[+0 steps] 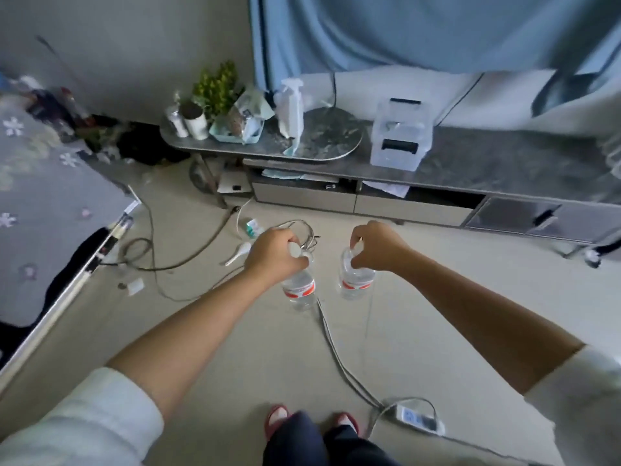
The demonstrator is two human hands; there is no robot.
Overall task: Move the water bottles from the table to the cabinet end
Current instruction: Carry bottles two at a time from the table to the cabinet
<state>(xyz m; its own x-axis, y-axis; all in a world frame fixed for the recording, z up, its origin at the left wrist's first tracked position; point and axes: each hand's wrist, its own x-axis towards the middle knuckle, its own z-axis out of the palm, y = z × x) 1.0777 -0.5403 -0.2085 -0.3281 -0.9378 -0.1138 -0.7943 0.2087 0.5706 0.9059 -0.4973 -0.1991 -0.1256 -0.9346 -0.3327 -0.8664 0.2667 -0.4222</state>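
Over the pale floor, midway across the room, a person stands with both arms stretched forward, a clear water bottle hanging from each hand. Left hand point(277, 253) curls its fingers round the white cap and neck of the left bottle point(300, 290). Right hand point(376, 247) pinches the neck of the right bottle point(357, 280) the same way. Both bottles hang upright, caps up and long axes vertical, red label bands level with each other, side by side and just apart. Neither touches any surface.

Ahead stands a long low cabinet point(470, 163) with a dark marbled top running along the wall below a blue curtain point(369, 28). A clear plastic box point(398, 136) sits on it. At its left end an oval shelf point(322, 142) carries a spray bottle point(290, 109), a plant point(215, 85) and small cups. The cabinet lies forward of and higher than the hands. The oval end is ahead and slightly left, so the left hand looks a little nearer it. The right hand faces the drawers.

Cables point(336, 338) trail on the floor beneath the bottles, toward a power strip point(420, 420) near the person's feet. Judging by the grip, the bottles would be set down base first once over the top.
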